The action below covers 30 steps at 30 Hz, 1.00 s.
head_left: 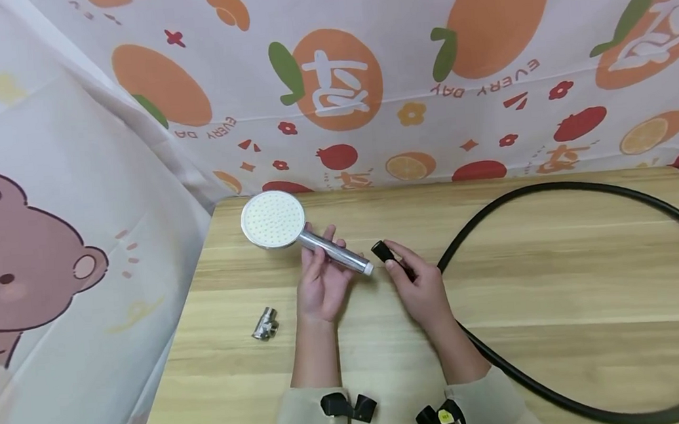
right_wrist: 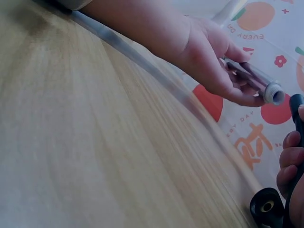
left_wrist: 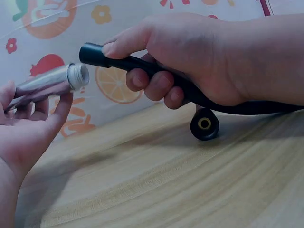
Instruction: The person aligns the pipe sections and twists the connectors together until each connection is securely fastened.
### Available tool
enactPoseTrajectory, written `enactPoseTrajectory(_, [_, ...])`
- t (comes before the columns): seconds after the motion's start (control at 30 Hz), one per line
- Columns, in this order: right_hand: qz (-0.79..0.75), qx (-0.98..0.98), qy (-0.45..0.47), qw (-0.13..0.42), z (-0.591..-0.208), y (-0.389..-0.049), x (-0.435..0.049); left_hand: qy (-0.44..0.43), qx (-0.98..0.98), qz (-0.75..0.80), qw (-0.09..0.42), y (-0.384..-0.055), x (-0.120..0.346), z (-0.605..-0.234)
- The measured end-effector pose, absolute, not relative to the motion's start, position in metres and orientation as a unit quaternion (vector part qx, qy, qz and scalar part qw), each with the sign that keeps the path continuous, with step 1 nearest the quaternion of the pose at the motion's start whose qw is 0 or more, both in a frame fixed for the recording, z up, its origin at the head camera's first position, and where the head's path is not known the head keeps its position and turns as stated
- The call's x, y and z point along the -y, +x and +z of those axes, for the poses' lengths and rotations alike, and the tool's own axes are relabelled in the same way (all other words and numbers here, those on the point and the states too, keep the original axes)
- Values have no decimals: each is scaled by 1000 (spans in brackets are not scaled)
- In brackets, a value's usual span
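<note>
My left hand [head_left: 326, 282] holds a shower head [head_left: 273, 220] by its chrome handle [head_left: 335, 252]. The white spray face is turned up at the far left, and the threaded white end [left_wrist: 78, 76] points right. In my right hand [head_left: 422, 291] is one end of a black shower hose [head_left: 574, 186], gripped just behind its black connector [left_wrist: 94, 54]. The connector faces the handle's threaded end, with a small gap between them. Below the right hand, a black round end piece [left_wrist: 204, 124] with a brass-coloured ring shows in the left wrist view.
A small chrome angle valve [head_left: 266, 323] lies on the wooden table [head_left: 221, 384], left of my left forearm. The hose makes a wide loop over the table's right side and passes by my right forearm. A fruit-printed cloth [head_left: 399, 50] hangs along the far edge.
</note>
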State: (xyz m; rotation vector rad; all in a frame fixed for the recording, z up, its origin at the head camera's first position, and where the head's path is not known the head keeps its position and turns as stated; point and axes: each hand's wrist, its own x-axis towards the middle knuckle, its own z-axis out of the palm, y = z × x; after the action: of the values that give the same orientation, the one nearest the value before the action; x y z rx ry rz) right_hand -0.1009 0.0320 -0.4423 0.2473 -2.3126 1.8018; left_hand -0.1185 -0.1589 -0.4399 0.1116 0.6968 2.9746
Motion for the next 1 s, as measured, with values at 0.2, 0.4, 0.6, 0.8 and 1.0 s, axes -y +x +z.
enactPoseTrajectory(0.2, [582, 797, 121, 106, -445, -97, -31, 11, -219, 976, 4, -116, 164, -440])
enactPoseTrajectory(0.4, [555, 815, 119, 119, -445, -97, -32, 6, -193, 981, 1, -118, 163, -439])
enactPoseTrajectory(0.6, [560, 814, 114, 101, -445, -99, -33, -17, -204, 979, -10, -121, 161, -438])
enactPoseTrajectory(0.8, [562, 812, 131, 87, -446, -98, -33, -43, -210, 976, -42, -124, 162, -439])
enactPoseTrajectory(1.0, [552, 819, 128, 91, -446, -96, -32, -39, -206, 976, -52, -123, 162, -439])
